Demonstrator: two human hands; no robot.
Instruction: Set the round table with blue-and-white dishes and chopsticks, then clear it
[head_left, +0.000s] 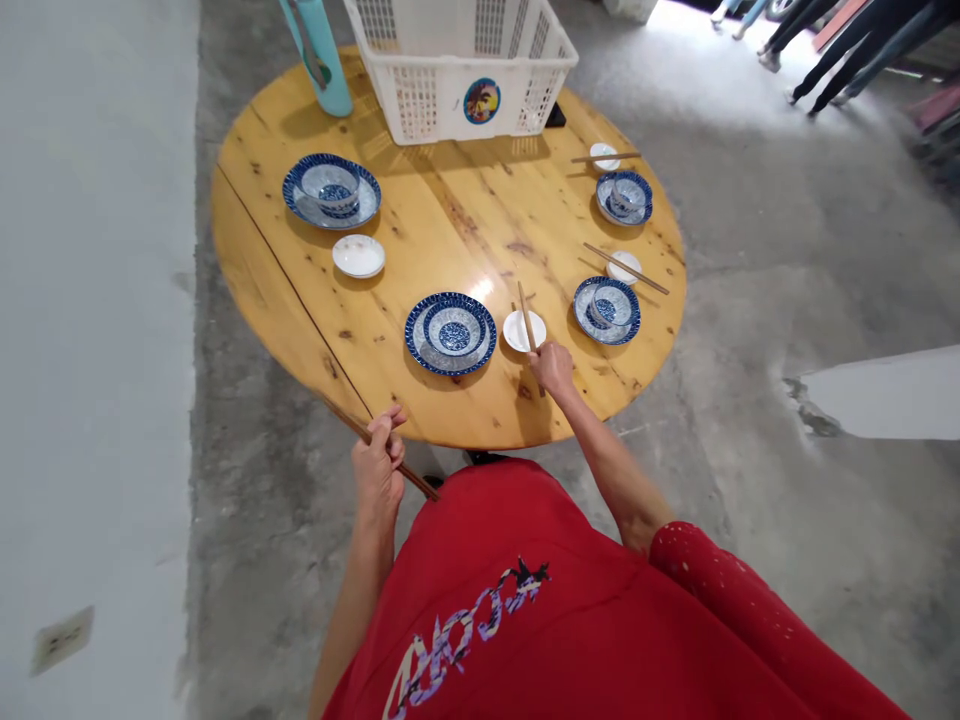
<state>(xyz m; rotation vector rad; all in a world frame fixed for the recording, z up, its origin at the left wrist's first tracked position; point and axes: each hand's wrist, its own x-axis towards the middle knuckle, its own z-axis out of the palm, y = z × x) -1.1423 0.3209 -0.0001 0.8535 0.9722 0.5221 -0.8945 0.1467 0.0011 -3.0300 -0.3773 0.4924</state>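
Chopsticks [527, 315]: just right of the frame's centre, slanting over the small white dish [512, 332]; whether they bear on its rim, I cannot tell
Right hand [553, 368]: just below that dish in the frame, fingers closed around the sticks' lower part
Left hand [380, 455]: lower centre-left of the frame, grasping a slanted bundle of chopsticks [418, 481]; best kept back so its ends catch nothing
Steady lay: lower the sticks together, middle over the dish, and loosen the fingers only once the wood is supported; round sticks would probably roll if nudged
Pattern plate [424, 357]: left of the dish, apart from it, carrying a bowl [455, 336]; worth keeping the wrist clear
Matching dishes [618, 258]: right of the frame, chopsticks lying across both, a fair guide for angle
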